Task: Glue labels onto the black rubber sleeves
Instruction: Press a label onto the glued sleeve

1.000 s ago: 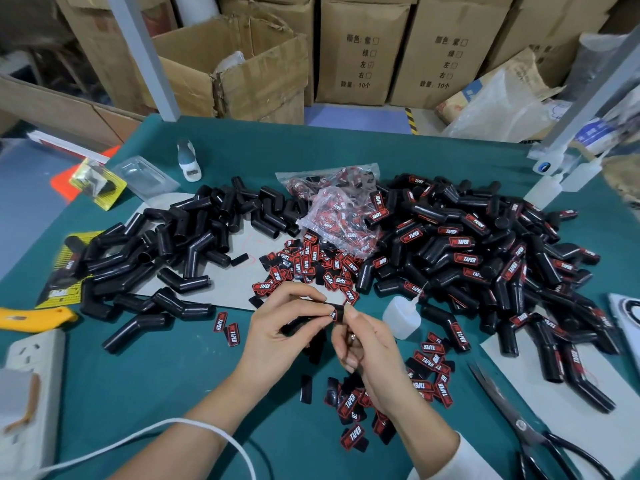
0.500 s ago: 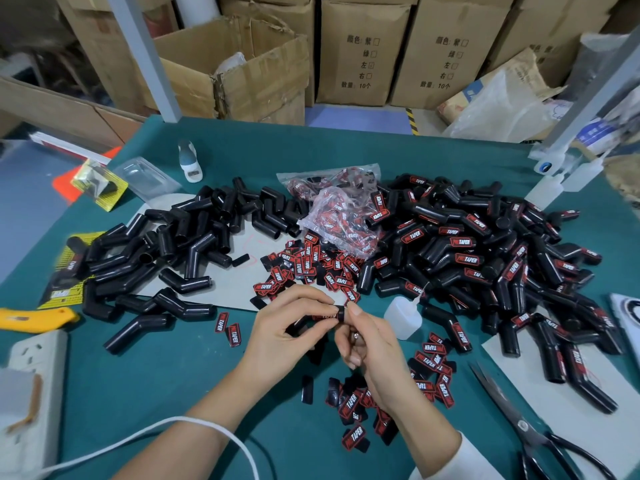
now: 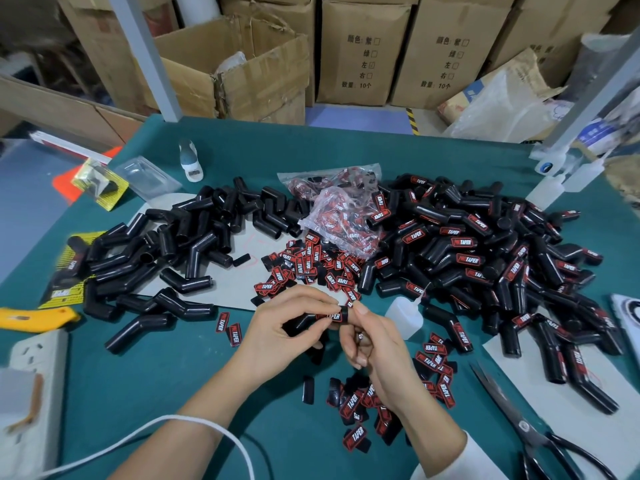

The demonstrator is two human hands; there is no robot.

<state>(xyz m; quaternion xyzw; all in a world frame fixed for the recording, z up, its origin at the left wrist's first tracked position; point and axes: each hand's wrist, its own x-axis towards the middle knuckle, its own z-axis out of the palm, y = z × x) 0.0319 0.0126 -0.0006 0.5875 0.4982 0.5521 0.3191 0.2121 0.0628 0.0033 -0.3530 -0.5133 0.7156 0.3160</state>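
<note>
Above the green table my left hand [image 3: 284, 327] grips a black bent rubber sleeve [image 3: 301, 323]. A red-and-black label [image 3: 335, 316] lies on the sleeve's right end. My right hand [image 3: 372, 341] pinches that end, its fingertip pressing next to the label. Plain black sleeves [image 3: 180, 251] are heaped at the left. Sleeves bearing labels [image 3: 485, 258] are heaped at the right. Loose labels [image 3: 311, 268] lie in the middle and a second lot of loose labels [image 3: 360, 407] sits under my right wrist. A small white glue bottle [image 3: 403, 311] stands just right of my hands.
A clear bag of labels [image 3: 339, 216] lies behind the loose ones. Scissors [image 3: 530, 431] lie at the front right, a yellow cutter [image 3: 31, 318] and a white power strip [image 3: 31, 358] at the left. A white cable [image 3: 149, 431] crosses my left forearm. Cardboard boxes [image 3: 363, 53] stand behind the table.
Both hands stay in place on the sleeve. The label now shows more plainly on the sleeve's end between my fingertips.
</note>
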